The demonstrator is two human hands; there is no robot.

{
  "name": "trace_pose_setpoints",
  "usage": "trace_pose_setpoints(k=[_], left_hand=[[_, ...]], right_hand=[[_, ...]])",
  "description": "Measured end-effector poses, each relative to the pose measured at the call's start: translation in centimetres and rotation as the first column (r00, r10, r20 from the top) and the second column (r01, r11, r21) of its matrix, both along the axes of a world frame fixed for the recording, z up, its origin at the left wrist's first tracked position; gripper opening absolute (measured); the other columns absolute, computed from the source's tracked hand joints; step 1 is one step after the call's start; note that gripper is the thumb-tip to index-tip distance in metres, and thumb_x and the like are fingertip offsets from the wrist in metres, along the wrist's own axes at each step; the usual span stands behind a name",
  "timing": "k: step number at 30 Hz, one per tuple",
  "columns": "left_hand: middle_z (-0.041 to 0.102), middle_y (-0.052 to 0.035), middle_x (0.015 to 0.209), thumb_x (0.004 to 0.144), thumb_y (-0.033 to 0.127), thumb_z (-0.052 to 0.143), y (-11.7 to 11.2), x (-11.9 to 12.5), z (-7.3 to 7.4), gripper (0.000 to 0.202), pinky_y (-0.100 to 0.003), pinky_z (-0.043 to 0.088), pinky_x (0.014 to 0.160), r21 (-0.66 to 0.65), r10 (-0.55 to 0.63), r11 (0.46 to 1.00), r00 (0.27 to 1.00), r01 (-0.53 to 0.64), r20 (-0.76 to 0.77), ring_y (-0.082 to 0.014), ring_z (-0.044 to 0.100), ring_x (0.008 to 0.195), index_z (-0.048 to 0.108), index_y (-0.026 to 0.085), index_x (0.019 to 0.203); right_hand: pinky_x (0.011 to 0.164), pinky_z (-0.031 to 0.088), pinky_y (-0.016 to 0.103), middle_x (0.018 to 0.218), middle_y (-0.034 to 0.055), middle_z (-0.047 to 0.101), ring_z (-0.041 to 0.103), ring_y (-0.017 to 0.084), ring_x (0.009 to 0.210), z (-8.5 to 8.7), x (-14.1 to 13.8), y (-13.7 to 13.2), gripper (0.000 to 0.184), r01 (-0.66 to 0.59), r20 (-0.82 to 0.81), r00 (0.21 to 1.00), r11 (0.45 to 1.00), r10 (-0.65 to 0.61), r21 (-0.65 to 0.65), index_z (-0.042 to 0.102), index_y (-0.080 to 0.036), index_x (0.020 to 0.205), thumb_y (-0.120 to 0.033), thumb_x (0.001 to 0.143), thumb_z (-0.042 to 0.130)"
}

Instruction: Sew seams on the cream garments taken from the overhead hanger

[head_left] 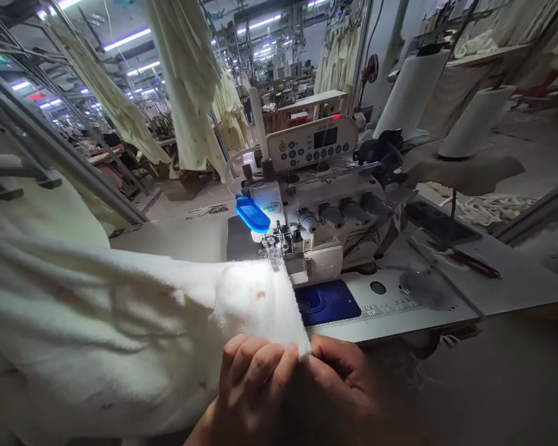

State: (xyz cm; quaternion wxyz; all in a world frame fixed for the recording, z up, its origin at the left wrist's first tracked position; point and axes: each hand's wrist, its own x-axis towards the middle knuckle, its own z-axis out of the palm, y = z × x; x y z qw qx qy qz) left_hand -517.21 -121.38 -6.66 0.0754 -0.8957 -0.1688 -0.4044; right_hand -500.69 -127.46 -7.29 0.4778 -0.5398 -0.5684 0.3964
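Note:
A thick white fleecy fabric (255,303) spreads from the left of the view across to the needle area of an overlock sewing machine (325,210). Its edge runs under the presser foot (273,251), and a small red mark shows on it. My left hand (255,384) and my right hand (339,371) pinch a corner of this fabric together at the front of the machine table. Their fingers almost meet at the corner. A blue plastic guard (252,214) sits above the needle, and the control panel (312,142) rises behind.
Several white thread cones, such as one (411,93), stand at the right. A blue plate (328,302) and a ruler strip (367,313) lie in the table top, with a dark-handled tool (474,263) further right. Pale garments (188,80) hang overhead, and other sewing stations fill the background.

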Motion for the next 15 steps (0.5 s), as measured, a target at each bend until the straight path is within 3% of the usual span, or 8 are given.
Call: trace_pose_setpoints(k=[2, 3, 5, 8, 11, 15], left_hand=[[0.061, -0.0083, 0.080, 0.080, 0.008, 0.049, 0.2, -0.1, 0.2, 0.022, -0.035, 0.037, 0.076, -0.023, -0.004, 1.000, 1.000, 0.004, -0.006, -0.0170, 0.054, 0.080, 0.062, 0.007, 0.098], [0.061, -0.0081, 0.079, 0.080, 0.008, 0.048, 0.2, 0.0, 0.3, 0.021, -0.035, 0.037, 0.075, -0.026, -0.007, 1.000, 1.000, 0.007, -0.013, -0.0170, 0.054, 0.079, 0.062, 0.007, 0.096], [0.061, -0.0078, 0.078, 0.079, 0.009, 0.049, 0.2, 0.3, 0.2, 0.020, -0.035, 0.038, 0.074, -0.017, -0.015, 1.000, 1.000, 0.015, -0.016, -0.0168, 0.054, 0.077, 0.062, 0.007, 0.094], [0.062, -0.0089, 0.081, 0.076, 0.011, 0.053, 0.3, 1.1, -0.4, 0.015, -0.041, 0.040, 0.082, -0.025, 0.051, 0.998, 0.997, -0.049, 0.055, -0.0210, 0.055, 0.086, 0.060, 0.010, 0.089], [0.062, -0.0134, 0.104, 0.078, 0.014, 0.053, 1.1, 1.7, -1.2, 0.021, -0.051, 0.031, 0.099, -0.016, 0.144, 0.990, 0.990, -0.143, 0.012, -0.0282, 0.049, 0.112, 0.059, 0.011, 0.097], [0.062, -0.0096, 0.113, 0.084, 0.009, 0.039, 2.7, 1.4, -1.7, 0.034, -0.041, 0.034, 0.102, 0.096, 0.139, 0.986, 0.988, -0.133, -0.063, -0.0225, 0.049, 0.116, 0.056, 0.011, 0.113]], right_hand=[[0.054, 0.043, 0.020, 0.076, 0.0007, 0.053, 0.048, 0.011, 0.060, -0.6, 0.7, 0.0, 0.008, 0.107, 0.224, 0.961, 0.967, -0.160, 0.233, 0.054, -0.020, 0.087, -0.024, 0.087, 0.047], [0.059, 0.046, 0.022, 0.089, 0.0037, 0.055, 0.051, 0.012, 0.067, -0.8, 1.0, 0.2, 0.013, 0.124, 0.320, 0.912, 0.915, -0.257, 0.383, 0.054, -0.021, 0.098, -0.018, 0.086, 0.048], [0.070, 0.048, 0.027, 0.108, 0.0074, 0.052, 0.053, 0.015, 0.082, -1.0, 1.6, 0.7, 0.028, 0.009, 0.458, 0.819, 0.806, -0.345, 0.591, 0.052, -0.023, 0.111, -0.012, 0.086, 0.046], [0.074, 0.047, 0.031, 0.096, 0.0065, 0.058, 0.054, 0.017, 0.083, -0.7, 1.9, 1.5, 0.023, -0.189, 0.555, 0.793, 0.764, -0.252, 0.617, 0.055, -0.019, 0.104, -0.011, 0.088, 0.041], [0.072, 0.045, 0.031, 0.088, 0.0062, 0.060, 0.054, 0.017, 0.080, -0.5, 2.0, 1.9, 0.020, -0.189, 0.535, 0.808, 0.752, -0.246, 0.631, 0.055, -0.016, 0.099, -0.008, 0.087, 0.040], [0.072, 0.041, 0.031, 0.089, 0.0069, 0.061, 0.054, 0.017, 0.080, -0.7, 2.1, 2.2, 0.019, -0.175, 0.533, 0.801, 0.745, -0.273, 0.644, 0.055, -0.015, 0.098, -0.007, 0.085, 0.044]])
